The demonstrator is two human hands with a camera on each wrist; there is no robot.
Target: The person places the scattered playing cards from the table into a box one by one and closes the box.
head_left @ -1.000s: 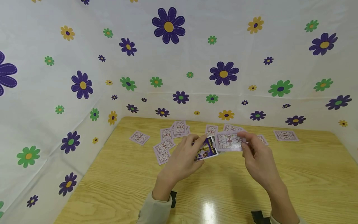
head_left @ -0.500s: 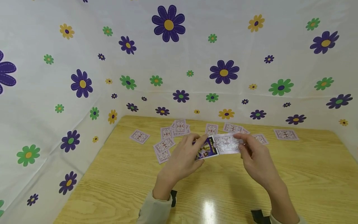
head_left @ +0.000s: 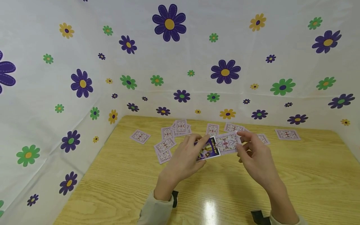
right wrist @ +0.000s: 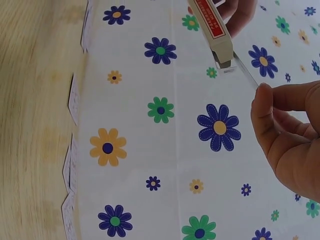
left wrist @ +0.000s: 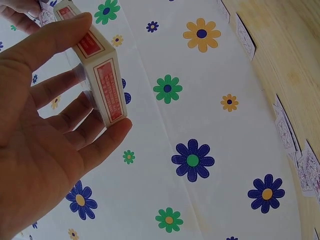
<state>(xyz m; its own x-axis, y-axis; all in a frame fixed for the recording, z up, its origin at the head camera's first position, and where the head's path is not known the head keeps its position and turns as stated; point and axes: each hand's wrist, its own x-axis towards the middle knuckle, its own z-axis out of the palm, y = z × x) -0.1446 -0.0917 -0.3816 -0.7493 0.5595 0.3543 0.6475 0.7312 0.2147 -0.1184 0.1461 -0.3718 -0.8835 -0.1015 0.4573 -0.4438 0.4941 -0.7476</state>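
Sliding a card (head_left: 228,143) into the card box (head_left: 207,149): left hand (head_left: 184,159) grips the box between thumb and curled fingers, held above the table (head_left: 295,175) near its middle; right hand (head_left: 254,157) pinches the card's far end between thumb and forefinger. In the right wrist view the card's edge (right wrist: 246,71) meets the box mouth (right wrist: 225,60); whether it is already partly inside cannot be told.

Progress, judged: early. Many loose cards lie face down along the back of the table — a cluster at left (head_left: 168,137), a few behind the hands (head_left: 222,128), one alone at far right (head_left: 287,134). How many the box already holds is hidden.

Room: the flowered backdrop (head_left: 197,62) walls the table at back and both sides; the cards lie near the back wall. Front half of the table is bare wood, free for the forearms. Table's near edge lies below the frame.
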